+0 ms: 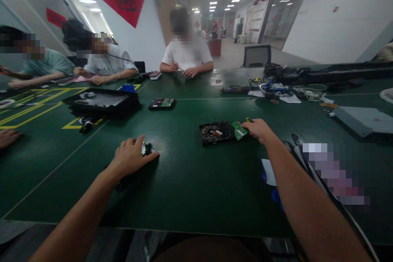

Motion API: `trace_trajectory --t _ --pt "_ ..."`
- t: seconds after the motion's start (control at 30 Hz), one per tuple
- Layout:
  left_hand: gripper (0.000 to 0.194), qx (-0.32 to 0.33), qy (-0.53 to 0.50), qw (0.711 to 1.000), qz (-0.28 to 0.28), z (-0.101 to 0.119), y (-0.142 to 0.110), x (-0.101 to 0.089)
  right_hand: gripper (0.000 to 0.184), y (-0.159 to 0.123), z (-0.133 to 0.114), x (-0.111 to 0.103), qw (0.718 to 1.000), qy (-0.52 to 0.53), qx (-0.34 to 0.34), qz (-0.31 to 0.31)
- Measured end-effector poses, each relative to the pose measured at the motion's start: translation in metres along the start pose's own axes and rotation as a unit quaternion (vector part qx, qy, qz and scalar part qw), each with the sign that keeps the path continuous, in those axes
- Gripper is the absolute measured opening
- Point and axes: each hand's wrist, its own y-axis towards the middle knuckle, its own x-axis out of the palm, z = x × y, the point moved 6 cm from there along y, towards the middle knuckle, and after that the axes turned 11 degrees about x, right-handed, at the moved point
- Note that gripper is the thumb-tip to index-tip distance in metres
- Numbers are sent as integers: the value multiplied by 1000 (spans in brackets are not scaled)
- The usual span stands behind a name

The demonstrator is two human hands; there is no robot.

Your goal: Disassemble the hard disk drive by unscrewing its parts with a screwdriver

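My right hand pinches the edge of a green circuit board between thumb and fingers. The board overlaps the right end of a black hard drive lying on the green table. A small yellow piece shows beside those fingertips; what it belongs to is unclear. On the left, my left hand spreads its fingers and thumb over a partly hidden item with shiny metal and green parts. Something dark shows beneath its wrist. Whether the palm touches that item cannot be seen.
Farther off lies another hard drive, with a black tray to its left. Cables and a grey metal case are at the right. Blue-and-white items lie beside my right forearm. A person sits opposite; others sit at left.
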Motion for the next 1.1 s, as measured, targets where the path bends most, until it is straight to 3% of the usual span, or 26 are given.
trace_trajectory --t 0.33,0.53,0.73,0.87,0.97,1.1 --pt "105 18 -82 996 3 -10 -9 -1 17 -6 -4 1 984 151 29 -85" --pt "97 53 -117 990 -53 -15 -6 -4 19 -4 -9 -2 987 143 18 -75" --pt "90 52 -131 988 -68 -23 0 -6 22 -11 -26 -4 997 64 -24 -42" --pt "90 30 -117 991 -65 -38 2 -6 27 -17 -41 -4 996 -54 -67 17" --pt "92 14 -105 992 -68 -58 4 -4 29 -24 -55 -2 976 -171 -119 70" --pt "93 -6 -85 994 -64 -85 4 -6 30 -32 -67 7 946 -264 -166 84"
